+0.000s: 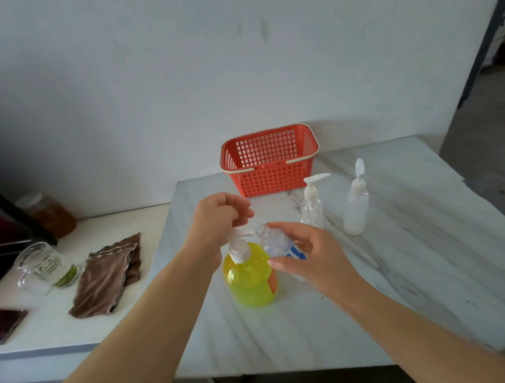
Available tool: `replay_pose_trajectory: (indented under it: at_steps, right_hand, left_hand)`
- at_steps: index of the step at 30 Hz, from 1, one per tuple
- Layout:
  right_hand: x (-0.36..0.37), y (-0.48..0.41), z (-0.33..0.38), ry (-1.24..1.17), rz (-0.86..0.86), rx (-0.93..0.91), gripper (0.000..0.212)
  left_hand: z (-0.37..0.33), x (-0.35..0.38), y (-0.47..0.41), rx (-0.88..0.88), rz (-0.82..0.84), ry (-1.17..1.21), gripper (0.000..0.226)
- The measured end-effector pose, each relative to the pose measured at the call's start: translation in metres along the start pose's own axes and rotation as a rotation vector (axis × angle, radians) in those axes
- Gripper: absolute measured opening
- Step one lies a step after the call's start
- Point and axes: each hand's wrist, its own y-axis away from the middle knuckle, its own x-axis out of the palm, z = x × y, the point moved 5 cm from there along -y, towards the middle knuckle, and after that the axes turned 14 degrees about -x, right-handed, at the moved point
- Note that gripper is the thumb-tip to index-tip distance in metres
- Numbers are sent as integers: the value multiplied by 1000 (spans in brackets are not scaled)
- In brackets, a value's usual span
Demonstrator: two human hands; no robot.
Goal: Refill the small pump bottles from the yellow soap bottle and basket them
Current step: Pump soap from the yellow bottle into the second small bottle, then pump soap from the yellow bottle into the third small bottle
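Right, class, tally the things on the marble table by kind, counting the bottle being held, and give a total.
Yellow soap bottle: 1
Small bottles: 3 (held bottle, clear pump bottle, frosted bottle)
Orange basket: 1
Total: 5

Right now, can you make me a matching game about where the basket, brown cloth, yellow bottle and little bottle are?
1 basket
2 brown cloth
3 yellow soap bottle
4 little bottle

A in the right hand
B far end of the marble table
C pump under the left hand
D on the white counter

Pairs: 1-B, 2-D, 3-C, 4-A
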Motion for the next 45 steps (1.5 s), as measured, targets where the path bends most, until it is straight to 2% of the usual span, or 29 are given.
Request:
replay_pose_trajectory:
  at_steps: [4, 7, 13, 18, 22, 24, 28, 30, 34, 37, 42, 45]
  right_hand:
    - [-9, 0, 4, 21, -32, -20, 48]
    - [-24, 0, 8, 36, -87, -38, 49]
    - [-63, 15, 8, 90, -204, -43, 48]
    - [-83, 34, -3, 141, -245, 3, 46]
    - [-94, 43, -7, 177, -257, 19, 45]
    - [-96, 44, -7, 181, -248, 22, 44]
    - [-100, 46, -9, 160, -274, 50, 46]
    - [-102, 47, -13, 131, -306, 59, 45]
    - [-105, 45, -24, 105, -347, 91, 49]
    - [-104, 43, -31, 105, -356, 119, 46]
    - [-103, 39, -33, 156, -342, 131, 48]
    - [-98, 38, -31, 196, -333, 125, 42]
  left_hand:
    - [-13, -3, 8, 98, -45, -30, 31]
    - [-20, 3, 23, 239, -95, -96, 30]
    - [-22, 19, 48, 460, -158, -172, 40]
    - [-3, 61, 75, 634, -189, -470, 35]
    - [6, 83, 87, 813, -211, -598, 35]
    - [16, 91, 78, 742, -203, -624, 35]
    - [46, 118, 39, 383, -132, -718, 40]
    - [51, 127, 23, 276, -145, -695, 40]
    - [49, 142, -1, 240, -293, -784, 30]
    - [54, 142, -18, 102, -354, -811, 29]
    - [62, 139, -26, 15, -369, -626, 24]
    - [66, 137, -13, 2, -317, -459, 28]
